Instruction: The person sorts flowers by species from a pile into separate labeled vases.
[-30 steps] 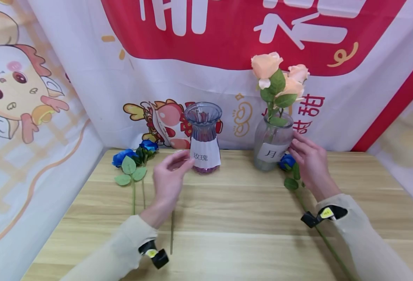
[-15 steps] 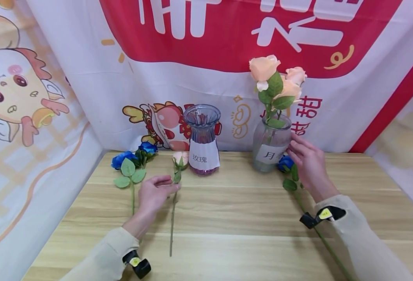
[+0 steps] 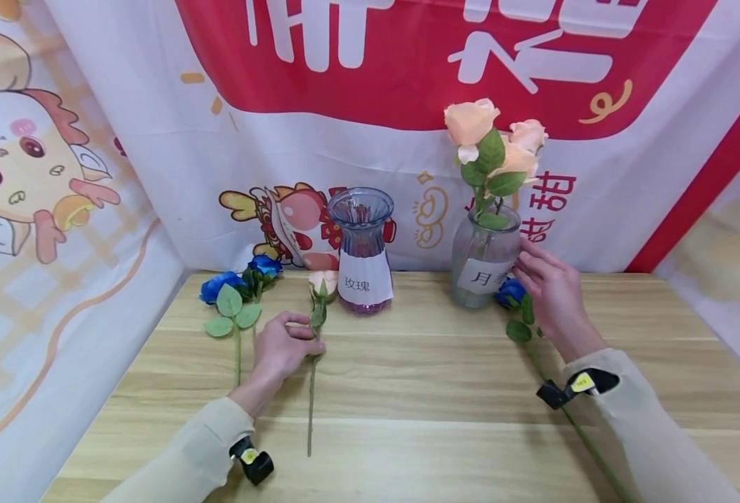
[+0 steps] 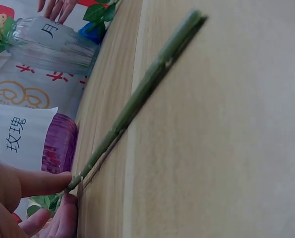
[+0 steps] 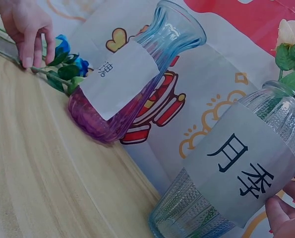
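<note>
My left hand (image 3: 281, 344) pinches the green stem (image 4: 130, 106) of a pale pink rose (image 3: 323, 282) lying on the table, thumb and fingertips just below its leaves. The bloom lies close beside a blue-and-purple glass vase (image 3: 363, 241) with a white paper label. My right hand (image 3: 555, 297) rests its fingers against the right side of a clear glass vase (image 3: 467, 248), which is labelled too. Several peach roses (image 3: 472, 122) stand upright in that vase. In the right wrist view only the fingertips (image 5: 281, 215) of this hand show, at the label's edge.
Blue roses (image 3: 221, 286) lie at the table's back left. Another blue rose (image 3: 509, 292) lies under the right forearm, its stem running to the front. A printed cloth (image 3: 319, 140) hangs right behind the vases. Black wrist cameras (image 3: 253, 461) sit on both sleeves.
My left hand has come back from the blue-and-purple vase toward the front left, uncovering the pink rose, and now pinches its stem. The right hand stays at the clear vase.
</note>
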### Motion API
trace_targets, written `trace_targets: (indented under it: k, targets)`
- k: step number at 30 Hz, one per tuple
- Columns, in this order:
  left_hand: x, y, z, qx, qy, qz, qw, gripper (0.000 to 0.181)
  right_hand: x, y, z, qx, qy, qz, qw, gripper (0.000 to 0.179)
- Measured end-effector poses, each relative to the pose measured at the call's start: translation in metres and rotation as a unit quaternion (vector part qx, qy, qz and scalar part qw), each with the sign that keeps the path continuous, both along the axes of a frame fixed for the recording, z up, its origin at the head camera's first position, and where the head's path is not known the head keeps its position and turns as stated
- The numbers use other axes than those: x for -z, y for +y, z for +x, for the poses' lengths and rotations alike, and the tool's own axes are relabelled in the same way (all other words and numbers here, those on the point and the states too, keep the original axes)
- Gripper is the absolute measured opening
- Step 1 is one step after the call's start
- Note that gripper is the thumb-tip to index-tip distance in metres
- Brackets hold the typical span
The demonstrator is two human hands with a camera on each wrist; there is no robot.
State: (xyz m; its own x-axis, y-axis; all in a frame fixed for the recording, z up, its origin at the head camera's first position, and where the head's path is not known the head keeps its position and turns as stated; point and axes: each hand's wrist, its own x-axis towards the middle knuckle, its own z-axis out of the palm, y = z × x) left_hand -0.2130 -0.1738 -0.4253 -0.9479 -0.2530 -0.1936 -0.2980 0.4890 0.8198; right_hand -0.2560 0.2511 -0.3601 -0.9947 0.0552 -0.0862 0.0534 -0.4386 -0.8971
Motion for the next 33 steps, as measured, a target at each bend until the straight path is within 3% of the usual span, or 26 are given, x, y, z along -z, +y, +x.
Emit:
trace_targets:
  k: [3, 6, 10, 15, 19, 24, 30, 33]
  targets:
    - [-0.001, -0.002, -0.001, 0.006, -0.005, 0.014, 0.9999, 0.059, 0.0, 0.0, 0.0, -0.001, 0.0, 0.002, 1.0, 0.068]
    - [-0.004, -0.002, -0.001, 0.005, -0.014, 0.066, 0.9977, 0.063, 0.0, 0.0, 0.0, 0.0, 0.003, 0.006, 1.0, 0.067]
    - [-0.01, 0.0, 0.001, -0.003, -0.021, 0.139, 0.9901, 0.062, 0.001, 0.0, 0.0, 0.001, 0.008, 0.003, 1.0, 0.066]
    - [-0.023, 0.004, 0.004, -0.022, 0.003, 0.207, 0.978, 0.051, 0.001, 0.001, 0.0, -0.002, 0.007, -0.002, 1.0, 0.066]
    - [-0.038, 0.009, 0.005, -0.054, 0.041, 0.299, 0.9517, 0.047, 0.0, 0.002, 0.0, -0.004, 0.008, -0.007, 0.9999, 0.066]
    - [-0.058, 0.018, 0.004, -0.102, 0.101, 0.403, 0.9039, 0.045, -0.001, 0.002, 0.001, -0.003, 0.004, -0.012, 0.9999, 0.065]
    - [-0.076, 0.031, -0.002, -0.122, 0.178, 0.467, 0.8573, 0.044, 0.0, 0.001, 0.001, -0.003, 0.004, -0.011, 0.9999, 0.064]
    - [-0.084, 0.04, -0.006, -0.131, 0.209, 0.487, 0.838, 0.04, 0.0, 0.001, 0.001, -0.001, 0.005, -0.014, 0.9999, 0.064]
